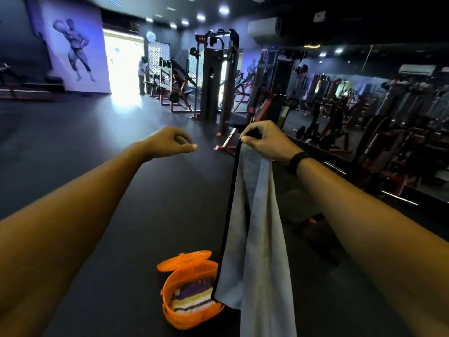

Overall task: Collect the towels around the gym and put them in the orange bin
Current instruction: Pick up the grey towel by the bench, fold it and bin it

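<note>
Holding a long grey terry towel with a black edge [257, 234] pinched at its top by the right hand [264, 142], centre frame; left hand [170, 142] loosely curled, empty. Round orange plastic bin, lid flipped open [170, 310], sits bottom centre, towels already inside. Step: deposit. Next move, likely: lower and bunch the towel in, since it overhangs the rim.

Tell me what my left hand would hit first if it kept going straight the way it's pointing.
Probably nothing close. The left hand, holding nothing, points forward over bare gym floor. Beyond it stands a weight bench, maybe first in line, though depth is unclear.
</note>
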`<state>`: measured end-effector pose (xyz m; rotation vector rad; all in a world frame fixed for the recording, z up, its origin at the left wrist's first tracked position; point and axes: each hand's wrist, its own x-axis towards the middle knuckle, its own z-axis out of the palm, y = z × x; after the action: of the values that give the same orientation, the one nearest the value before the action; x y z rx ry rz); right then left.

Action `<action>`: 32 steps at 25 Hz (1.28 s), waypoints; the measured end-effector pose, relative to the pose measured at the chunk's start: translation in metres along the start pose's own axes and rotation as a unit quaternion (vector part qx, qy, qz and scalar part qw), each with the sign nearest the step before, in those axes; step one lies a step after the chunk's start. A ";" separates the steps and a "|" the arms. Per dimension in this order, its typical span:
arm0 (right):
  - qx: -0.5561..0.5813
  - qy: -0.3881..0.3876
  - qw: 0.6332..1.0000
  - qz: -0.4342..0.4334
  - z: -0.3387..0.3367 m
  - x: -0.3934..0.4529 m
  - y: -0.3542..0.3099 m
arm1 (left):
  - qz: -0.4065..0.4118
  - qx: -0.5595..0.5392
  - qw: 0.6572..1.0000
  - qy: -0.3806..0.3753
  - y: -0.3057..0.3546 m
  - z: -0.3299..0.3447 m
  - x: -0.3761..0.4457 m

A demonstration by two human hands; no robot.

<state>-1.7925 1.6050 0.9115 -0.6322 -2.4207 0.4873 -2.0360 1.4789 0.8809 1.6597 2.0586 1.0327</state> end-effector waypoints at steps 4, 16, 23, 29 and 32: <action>0.051 0.024 0.998 -0.027 0.000 0.038 0.028 | 0.034 -0.100 0.992 -0.072 0.027 0.040 0.040; 0.165 0.064 0.980 -0.095 -0.050 0.114 0.129 | -0.067 0.097 0.993 0.003 0.008 0.122 0.116; 0.017 -0.175 0.971 -0.161 -0.016 0.133 0.142 | -0.039 0.101 0.983 0.148 0.080 0.097 0.146; 0.065 -0.083 0.966 -0.237 -0.036 0.154 0.126 | -0.094 0.071 0.984 0.132 0.075 0.099 0.102; 0.171 0.005 0.970 -0.175 -0.042 0.162 0.125 | -0.255 0.240 0.937 0.000 0.040 0.109 0.072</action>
<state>-1.8419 1.8033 0.9567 -0.0569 -2.2923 0.7238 -1.9592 1.5867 0.8473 1.1699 2.6837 0.3745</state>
